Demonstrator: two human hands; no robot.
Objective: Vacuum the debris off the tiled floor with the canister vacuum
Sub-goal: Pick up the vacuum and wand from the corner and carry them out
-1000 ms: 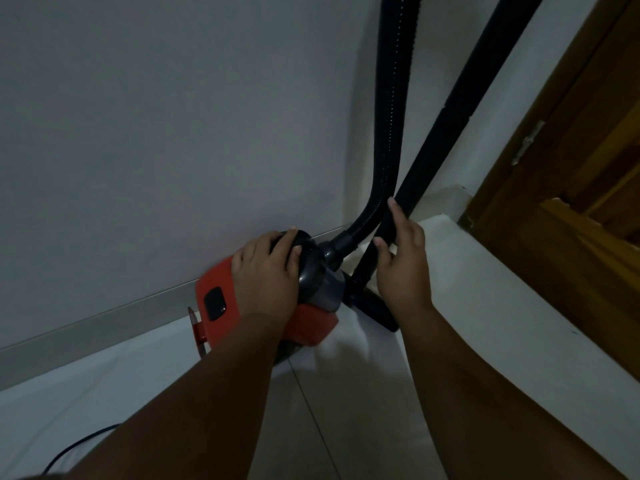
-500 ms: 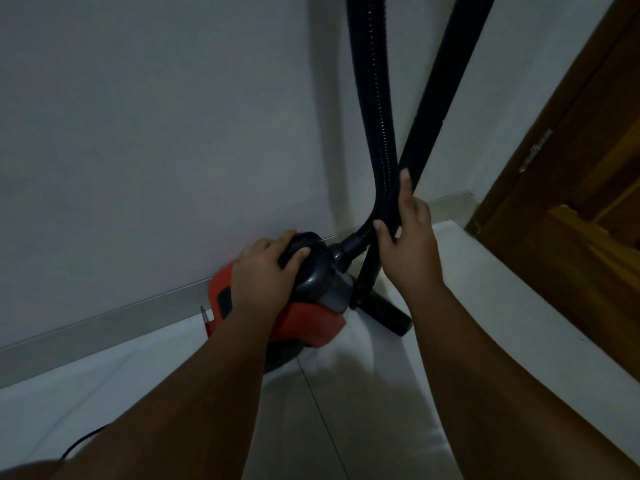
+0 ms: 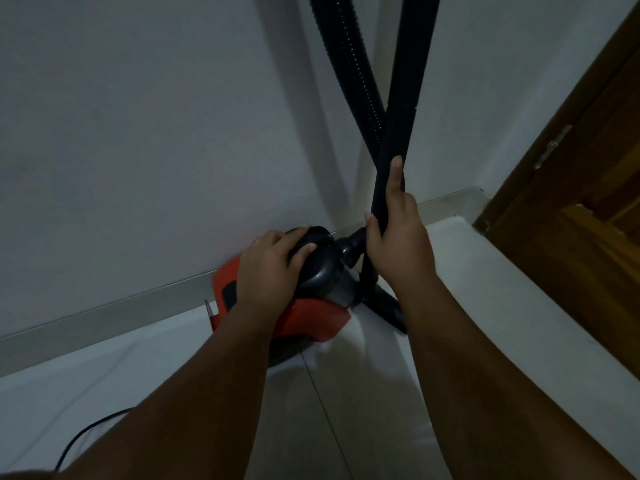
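Note:
A red and dark grey canister vacuum (image 3: 311,317) sits on the pale tiled floor (image 3: 346,410) against the white wall. My left hand (image 3: 270,268) grips the black handle on top of the canister. My right hand (image 3: 398,240) holds the smooth black wand (image 3: 405,98), fingers curled round it, index finger stretched up along it. The ribbed black hose (image 3: 349,71) rises from the canister's front and crosses behind the wand. The black floor nozzle (image 3: 388,306) rests on the floor beside the canister. No debris shows in this dim view.
A grey skirting board (image 3: 104,317) runs along the wall. A wooden door and frame (image 3: 571,202) stand at the right. A black power cord (image 3: 79,438) lies on the floor at lower left. A raised pale ledge (image 3: 502,289) runs along the right.
My right hand has slid up the wand and brought it more upright, so that it now crosses the hose. My left hand stays on the canister handle. The view has shifted slightly.

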